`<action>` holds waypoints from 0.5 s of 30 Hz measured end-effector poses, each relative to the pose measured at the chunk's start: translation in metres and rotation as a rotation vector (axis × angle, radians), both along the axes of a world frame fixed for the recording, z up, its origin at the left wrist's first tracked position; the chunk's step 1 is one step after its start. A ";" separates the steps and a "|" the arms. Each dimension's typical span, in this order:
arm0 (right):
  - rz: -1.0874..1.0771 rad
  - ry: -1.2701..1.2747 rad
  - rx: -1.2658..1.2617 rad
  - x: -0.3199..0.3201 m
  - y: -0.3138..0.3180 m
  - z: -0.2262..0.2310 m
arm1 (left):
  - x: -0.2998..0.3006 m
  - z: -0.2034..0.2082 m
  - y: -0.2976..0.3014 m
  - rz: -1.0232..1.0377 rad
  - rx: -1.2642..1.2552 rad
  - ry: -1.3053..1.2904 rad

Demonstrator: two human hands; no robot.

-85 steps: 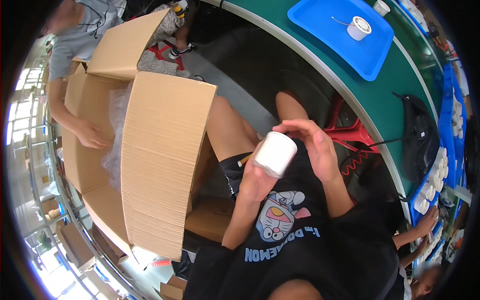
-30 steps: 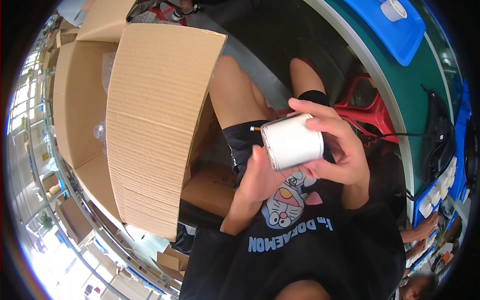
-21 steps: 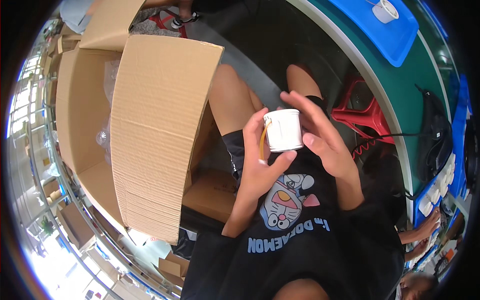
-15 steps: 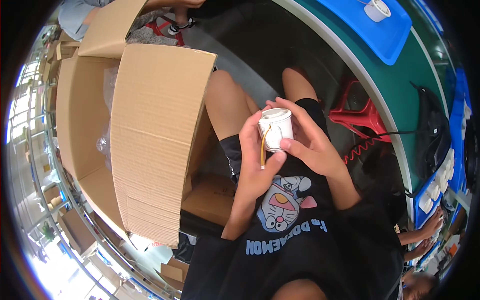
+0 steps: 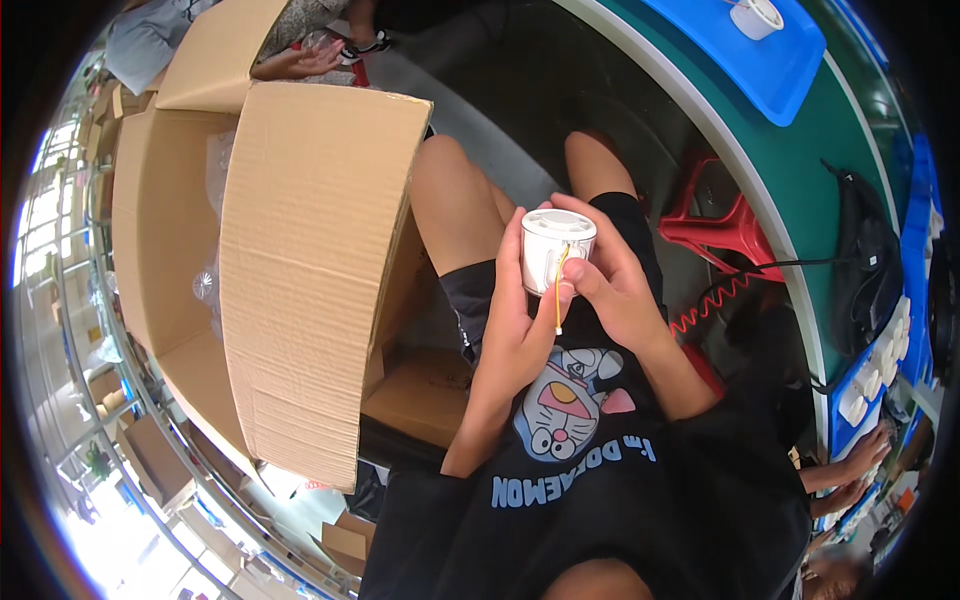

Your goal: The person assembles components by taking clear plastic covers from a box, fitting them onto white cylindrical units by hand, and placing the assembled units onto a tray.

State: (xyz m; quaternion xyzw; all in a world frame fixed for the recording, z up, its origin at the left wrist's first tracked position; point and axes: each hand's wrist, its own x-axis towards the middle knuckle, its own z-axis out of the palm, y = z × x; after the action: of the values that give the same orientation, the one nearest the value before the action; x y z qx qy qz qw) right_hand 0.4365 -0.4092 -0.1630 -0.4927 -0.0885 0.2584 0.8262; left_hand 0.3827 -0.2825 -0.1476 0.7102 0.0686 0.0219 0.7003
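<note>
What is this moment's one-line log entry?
left hand: cradling white cylindrical device | right hand: holding it | thin yellow cable: hanging down | blue rectangular tray: on green table

Head-worn fisheye looks down at both hands (image 5: pixel 520 335) (image 5: pixel 622 292).

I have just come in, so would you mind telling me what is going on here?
A seated person holds a white canister between the left hand and the right hand, above their lap. A thin yellow wire hangs down its front. Another white piece sits in the blue tray on the green table. An open carton stands at the person's left, with a co-worker's hand beyond it.
</note>
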 end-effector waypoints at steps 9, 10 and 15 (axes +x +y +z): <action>0.024 0.030 -0.024 -0.013 0.011 -0.008 | -0.018 -0.012 -0.011 0.190 -0.014 0.059; 0.032 0.054 -0.044 -0.016 0.015 -0.017 | -0.023 -0.022 -0.010 0.228 0.035 0.081; 0.124 0.276 -0.059 -0.052 0.038 -0.085 | -0.062 -0.073 0.002 0.374 0.080 0.229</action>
State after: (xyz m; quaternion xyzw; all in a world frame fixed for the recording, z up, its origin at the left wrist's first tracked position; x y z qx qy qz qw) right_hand 0.3848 -0.3707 -0.2480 -0.4702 0.0031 0.3767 0.7981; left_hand 0.3207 -0.2808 -0.2205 0.7100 0.2774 0.0731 0.6431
